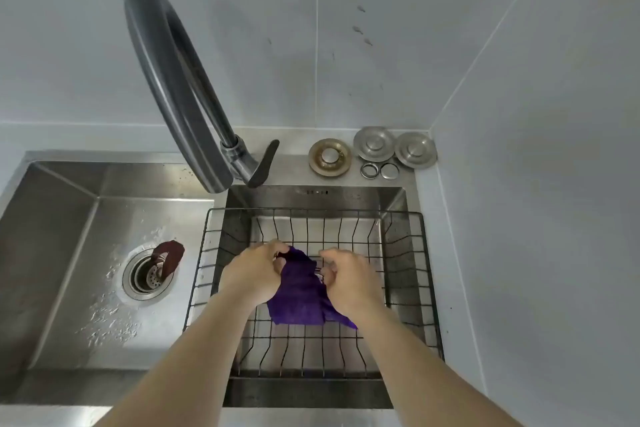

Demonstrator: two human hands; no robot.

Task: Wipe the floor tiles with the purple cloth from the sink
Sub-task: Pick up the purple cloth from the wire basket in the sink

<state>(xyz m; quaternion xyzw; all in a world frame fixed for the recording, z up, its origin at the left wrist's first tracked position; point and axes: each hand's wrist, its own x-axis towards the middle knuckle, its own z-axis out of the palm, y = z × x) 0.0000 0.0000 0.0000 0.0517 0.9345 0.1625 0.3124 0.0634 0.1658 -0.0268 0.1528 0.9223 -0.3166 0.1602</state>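
Over the wire basket point(408, 246), purple cloth point(299, 291) part-hidden between both hands.

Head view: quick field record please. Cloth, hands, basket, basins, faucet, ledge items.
cloth: purple cloth, bunched, held over the wire basket
left hand: left hand gripping the cloth's upper left
right hand: right hand gripping the cloth's upper right
basket: black wire basket, set in the right basin
left basin: left basin, wet, strainer drain with a dark red piece at its rim
faucet: faucet, spout end over the divider, no water running
ledge: metal drain covers behind the right basin
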